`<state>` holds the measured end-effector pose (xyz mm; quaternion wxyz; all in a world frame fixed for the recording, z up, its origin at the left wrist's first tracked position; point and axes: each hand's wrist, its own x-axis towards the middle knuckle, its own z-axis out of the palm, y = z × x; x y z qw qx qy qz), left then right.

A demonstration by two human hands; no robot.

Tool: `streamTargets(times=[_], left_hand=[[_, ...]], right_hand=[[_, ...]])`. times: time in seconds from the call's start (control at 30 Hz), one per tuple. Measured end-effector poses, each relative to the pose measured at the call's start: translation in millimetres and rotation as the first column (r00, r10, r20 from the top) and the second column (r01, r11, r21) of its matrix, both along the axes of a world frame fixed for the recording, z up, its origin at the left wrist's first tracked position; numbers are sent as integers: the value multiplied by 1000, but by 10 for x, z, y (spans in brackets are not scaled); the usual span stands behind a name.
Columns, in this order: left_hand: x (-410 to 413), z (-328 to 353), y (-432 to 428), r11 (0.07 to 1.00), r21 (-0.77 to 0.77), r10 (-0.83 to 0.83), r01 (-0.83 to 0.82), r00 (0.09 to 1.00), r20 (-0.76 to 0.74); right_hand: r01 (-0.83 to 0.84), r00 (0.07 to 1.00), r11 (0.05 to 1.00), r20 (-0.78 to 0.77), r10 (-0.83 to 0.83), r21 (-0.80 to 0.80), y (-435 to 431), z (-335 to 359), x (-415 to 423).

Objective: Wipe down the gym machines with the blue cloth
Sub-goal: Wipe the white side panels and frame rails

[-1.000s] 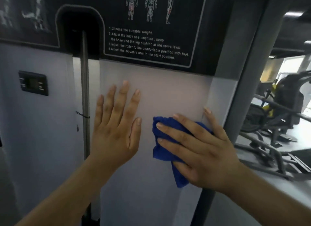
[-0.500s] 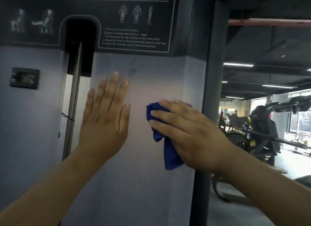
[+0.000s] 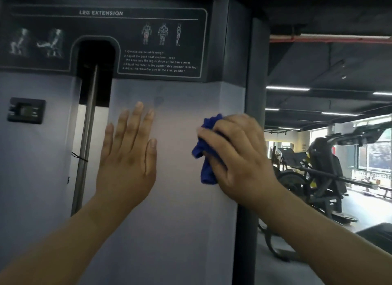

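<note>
At the far left, one small black rectangular display box [image 3: 26, 110] sits on the pale grey flat front [image 3: 180, 221] of the leg extension machine [image 3: 235, 51]. Beside it, one shiny steel vertical rod [image 3: 87, 136] runs down from a dark slot, under one black instruction placard [image 3: 161, 59]. My left hand [image 3: 127, 157] lies flat on the grey front, just right of the rod, with straight fingers holding nothing. Further right, apart from it, is the one crumpled blue cloth [image 3: 206, 155]. My right hand [image 3: 239, 157] presses it near the front's right edge, fingers bent over it, and the cloth shows left of my fingertips. Then comes one dark upright post [image 3: 254, 93], and well behind it a black gym machine [image 3: 324, 168].
</note>
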<state>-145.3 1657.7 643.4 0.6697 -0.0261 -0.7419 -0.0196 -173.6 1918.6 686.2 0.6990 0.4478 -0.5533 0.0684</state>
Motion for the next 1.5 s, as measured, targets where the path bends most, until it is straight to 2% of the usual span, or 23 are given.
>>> streamTargets(times=[0.1, 0.13, 0.23, 0.27, 0.33, 0.4, 0.43, 0.5, 0.6, 0.67, 0.77, 0.83, 0.93, 0.97, 1.03, 1.1, 1.17, 1.27, 1.33, 1.43, 1.5], left_hand=[[-3, -9, 4, 1000, -7, 4, -4, 1000, -4], [-2, -8, 14, 1000, -4, 3, -3, 1000, -2], [-3, -27, 23, 1000, 22, -3, 2, 1000, 12], [0, -48, 30, 1000, 29, -6, 5, 1000, 17], [7, -110, 46, 1000, 22, -4, 3, 1000, 20], [11, -172, 54, 1000, 5, 3, -3, 1000, 23], [15, -188, 59, 1000, 3, 3, -3, 1000, 23], [20, -200, 63, 1000, 13, -1, 0, 1000, 29], [41, -234, 54, 999, 24, -37, 35, 998, 55], [64, -311, 35, 998, 7, -61, 60, 996, 71], [96, -482, 10, 997, -24, -64, 66, 996, 69], [106, -585, 17, 997, -4, -78, 79, 994, 77], [112, -725, 30, 994, 44, -100, 96, 990, 99], [112, -771, 25, 995, 43, -92, 88, 990, 105], [113, -835, 11, 998, 24, -66, 63, 992, 111], [115, -846, 1, 999, 8, -51, 50, 993, 110], [118, -848, 8, 998, 20, -69, 67, 992, 107], [133, -963, 2, 994, 72, -86, 79, 991, 102], [140, -1098, -36, 996, 69, -58, 51, 993, 106], [131, -1222, -82, 999, 33, -11, 7, 993, 113], [125, -1249, -79, 999, 51, -17, 12, 994, 106]], right_hand=[[-11, 999, 968, 38, 1, 251, -2, -122, 5], [-13, 999, 966, 44, 2, 257, 33, -46, 7], [-38, 989, 994, 148, 23, 100, 12, 72, 28], [-27, 984, 995, 178, 11, 91, -30, 0, 49], [24, 989, 973, 137, -57, 231, -67, -237, 50], [88, 994, 911, 20, -106, 404, 20, -298, 27], [100, 995, 902, -16, -102, 421, 68, -207, 11], [65, 997, 944, 11, -73, 324, 104, 49, 1], [33, 987, 983, 152, -60, 179, 2, 104, 87], [39, 991, 964, 110, -70, 264, -24, -146, 103], [115, 993, 872, -35, -112, 476, 55, -278, 79], [133, 991, 890, -65, -116, 437, 48, -49, 48], [164, 983, 951, 39, -180, 263, -94, 207, 82], [190, 976, 948, 58, -211, 255, -150, 168, 111], [262, 960, 894, -5, -279, 364, -191, -29, 148], [328, 943, 794, -121, -311, 512, -152, -82, 156], [379, 924, 783, -150, -352, 493, -152, 109, 164], [454, 882, 819, -49, -468, 350, -279, 270, 222], [478, 870, 787, -86, -486, 390, -380, 119, 237], [485, 869, 674, -222, -442, 557, -451, 65, 241], [511, 856, 693, -226, -465, 509, -543, 284, 247]])
